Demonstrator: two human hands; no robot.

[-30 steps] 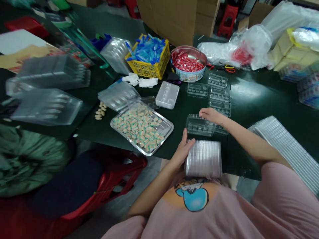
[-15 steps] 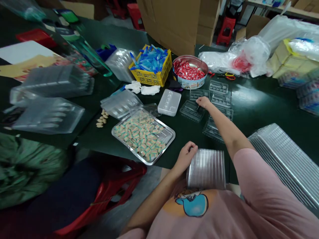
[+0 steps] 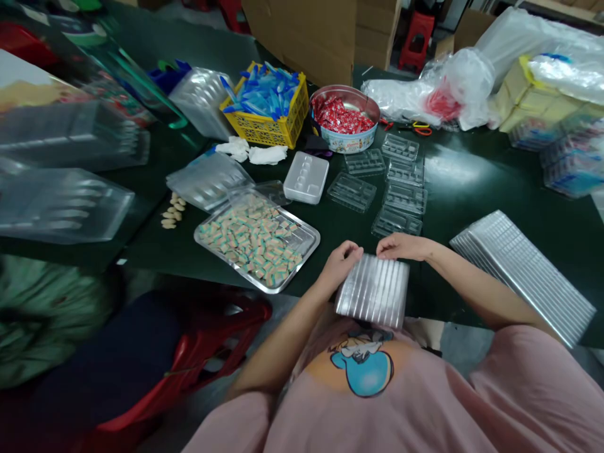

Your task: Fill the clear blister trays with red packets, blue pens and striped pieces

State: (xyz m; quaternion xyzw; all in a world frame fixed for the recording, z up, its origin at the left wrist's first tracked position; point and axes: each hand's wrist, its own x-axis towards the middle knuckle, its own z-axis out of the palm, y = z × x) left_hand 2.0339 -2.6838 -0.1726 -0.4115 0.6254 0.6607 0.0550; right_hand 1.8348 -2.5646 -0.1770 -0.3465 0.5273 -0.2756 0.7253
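I see the green table (image 3: 495, 189) spread wide, with a long stack of clear trays (image 3: 521, 274) lying at my right. The steel tray of wrapped candies (image 3: 257, 242) sits left of my hands, close to the near edge. Beyond my hands, 6 clear blister trays (image 3: 399, 196) lie flat in loose rows. The small stack of nested trays (image 3: 372, 289) rests at the table's near edge, against my body. My left hand (image 3: 340, 264) curls on its upper left corner; my right hand (image 3: 401, 246) pinches the top edge, fingers closed on it. The stack overhangs the edge, so I judge a careless pull could tip it off, or lift 2 trays stuck together.
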